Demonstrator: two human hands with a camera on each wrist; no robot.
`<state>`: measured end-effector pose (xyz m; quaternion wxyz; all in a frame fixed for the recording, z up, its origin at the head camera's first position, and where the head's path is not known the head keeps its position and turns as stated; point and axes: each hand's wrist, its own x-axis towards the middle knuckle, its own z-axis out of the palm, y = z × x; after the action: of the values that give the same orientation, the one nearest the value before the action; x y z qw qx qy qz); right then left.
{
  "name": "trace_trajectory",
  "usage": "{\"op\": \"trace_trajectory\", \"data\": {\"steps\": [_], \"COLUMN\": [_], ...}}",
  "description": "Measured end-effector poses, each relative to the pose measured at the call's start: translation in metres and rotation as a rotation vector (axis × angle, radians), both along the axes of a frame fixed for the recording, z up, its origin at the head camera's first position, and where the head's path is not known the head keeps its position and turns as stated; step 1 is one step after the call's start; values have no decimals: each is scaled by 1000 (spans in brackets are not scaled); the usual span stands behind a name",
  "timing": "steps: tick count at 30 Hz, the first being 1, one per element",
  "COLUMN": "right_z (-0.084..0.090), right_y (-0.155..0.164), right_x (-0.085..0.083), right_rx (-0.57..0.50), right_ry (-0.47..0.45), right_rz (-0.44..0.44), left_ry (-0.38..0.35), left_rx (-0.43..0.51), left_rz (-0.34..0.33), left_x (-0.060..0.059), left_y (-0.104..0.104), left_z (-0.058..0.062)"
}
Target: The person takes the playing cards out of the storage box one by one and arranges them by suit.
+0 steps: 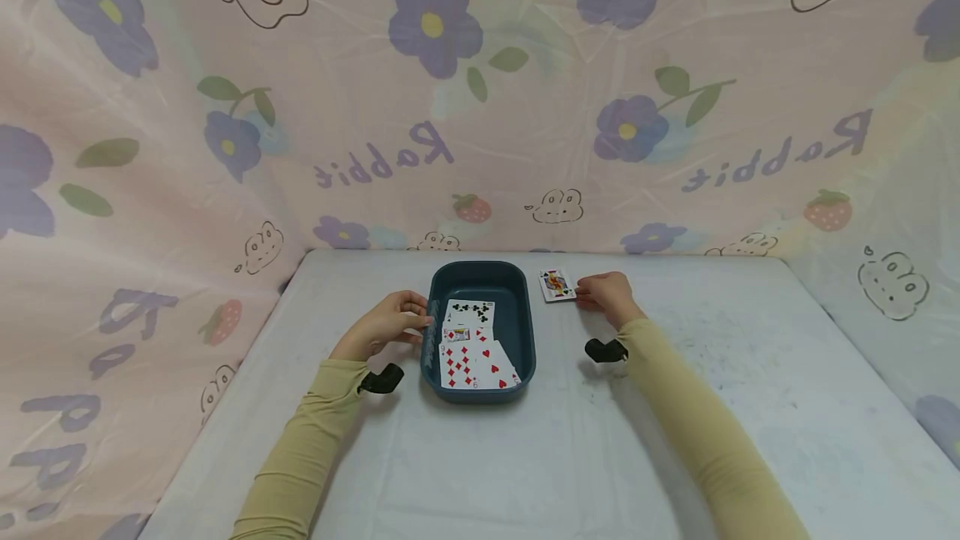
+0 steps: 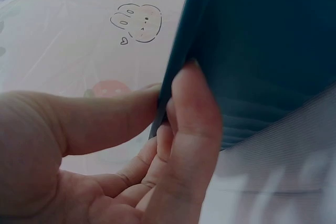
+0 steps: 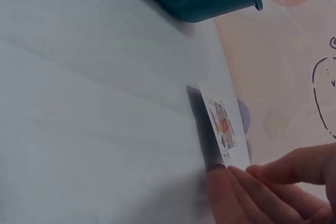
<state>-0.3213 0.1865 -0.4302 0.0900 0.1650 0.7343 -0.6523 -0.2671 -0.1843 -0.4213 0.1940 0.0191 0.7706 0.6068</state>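
A dark teal plastic bin (image 1: 478, 396) stands on the table with several playing cards (image 1: 468, 363) lying face up in it. At its left side my left hand (image 1: 382, 325) grips the wall; in the left wrist view thumb and fingers pinch the rim of the bin (image 2: 262, 40). My right hand (image 1: 609, 297) pinches the right edge of a face card (image 1: 557, 284) to the right of the bin. The right wrist view shows that card (image 3: 223, 124) face up and tilted, a dark shadow under it, held between thumb and fingers.
The table (image 1: 525, 473) has a white, slightly wrinkled cover. Patterned curtains (image 1: 525, 107) with flowers and rabbits hang along the back and both sides. A black wrist strap piece (image 1: 606, 350) sticks out from the right sleeve, another (image 1: 382, 379) from the left.
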Motion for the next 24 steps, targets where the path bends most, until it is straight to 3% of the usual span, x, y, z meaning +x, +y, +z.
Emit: {"op": "trace_trajectory", "data": {"steps": [10, 16, 20, 24], "right_z": [-4, -2, 6, 28], "right_y": [0, -6, -10, -24], "right_x": [-4, -4, -2, 1], "right_rx": [10, 2, -1, -53], "right_ry": [-6, -4, 50, 138], "right_rz": [124, 116, 103, 180], "left_ry": [1, -3, -7, -2], "left_rx": [-9, -7, -6, -7], "left_rz": [3, 9, 13, 16], "left_x": [1, 0, -1, -2], "left_y": [1, 1, 1, 1], "left_z": [0, -2, -3, -2]}}
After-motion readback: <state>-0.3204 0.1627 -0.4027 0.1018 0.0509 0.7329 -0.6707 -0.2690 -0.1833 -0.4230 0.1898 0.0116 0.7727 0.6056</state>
